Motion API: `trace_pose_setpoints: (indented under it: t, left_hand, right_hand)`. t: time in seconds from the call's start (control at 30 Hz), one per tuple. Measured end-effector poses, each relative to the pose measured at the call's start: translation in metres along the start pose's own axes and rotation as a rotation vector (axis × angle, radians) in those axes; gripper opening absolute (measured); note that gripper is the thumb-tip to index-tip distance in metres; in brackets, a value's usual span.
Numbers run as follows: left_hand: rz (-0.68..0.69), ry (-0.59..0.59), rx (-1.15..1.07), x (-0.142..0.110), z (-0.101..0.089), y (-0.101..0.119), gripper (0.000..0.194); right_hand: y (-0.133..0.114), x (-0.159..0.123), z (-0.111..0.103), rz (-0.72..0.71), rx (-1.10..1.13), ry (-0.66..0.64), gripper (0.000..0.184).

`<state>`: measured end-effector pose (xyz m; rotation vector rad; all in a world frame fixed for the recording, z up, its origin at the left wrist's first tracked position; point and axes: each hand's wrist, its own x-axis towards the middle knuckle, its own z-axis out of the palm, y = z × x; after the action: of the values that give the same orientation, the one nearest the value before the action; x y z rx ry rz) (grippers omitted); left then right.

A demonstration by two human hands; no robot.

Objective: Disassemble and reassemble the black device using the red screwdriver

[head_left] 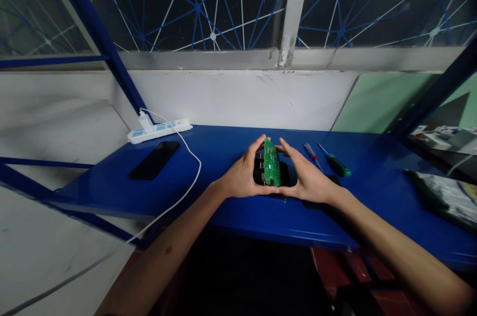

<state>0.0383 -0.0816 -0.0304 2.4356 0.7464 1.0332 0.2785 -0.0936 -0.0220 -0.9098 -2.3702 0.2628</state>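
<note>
A green circuit board stands on edge between both of my hands, above a black casing that lies on the blue shelf. My left hand curls round the board's left side, thumb at its lower end and fingers at its top. My right hand grips the right side the same way. Both hands are closed on the board.
A red-handled screwdriver and a green-handled screwdriver lie just right of my hands. A black phone lies at the left, beside a white power strip with a charger and white cable. Clutter sits at the far right.
</note>
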Motion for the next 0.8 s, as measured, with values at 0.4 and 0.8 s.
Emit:
trace_pose_setpoints:
  t: [0.4,0.8]
  left_hand:
    - [-0.088,0.138,0.06,-0.002,0.001,-0.019,0.129]
    - [-0.083,0.045,0.196,-0.002,-0.007,-0.01,0.117]
  right_hand:
    - [0.014,-0.002,-0.004,0.052,-0.106,0.103,0.119]
    - [0.016,-0.004,-0.005,0.062,-0.107,0.081,0.122]
